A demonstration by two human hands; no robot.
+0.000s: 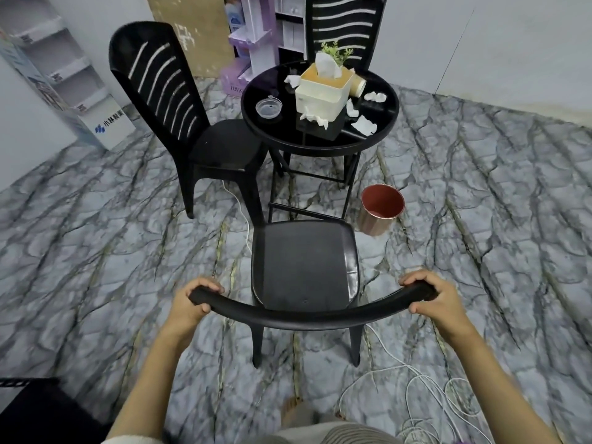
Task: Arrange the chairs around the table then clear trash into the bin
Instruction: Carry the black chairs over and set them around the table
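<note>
A black chair [304, 264] stands right in front of me, its seat facing the round black table [285, 136]. My left hand [197, 299] grips the left end of its curved backrest and my right hand [429, 293] grips the right end. Two more black slatted chairs are at the table: one on the left [179, 100] and one behind it [344, 24]. Several crumpled white tissues [363, 125] lie on the tabletop around a cream tissue box [320, 91]. A copper-coloured bin [378, 213] with a red inside stands on the floor to the right of the table legs.
A clear plastic lid [269, 108] and a small green plant [338, 52] are on the table. White cables [426, 386] coil on the marble-patterned floor at the lower right. A white display shelf [61, 78] leans on the left wall; purple cardboard stands [250, 43] are behind the table.
</note>
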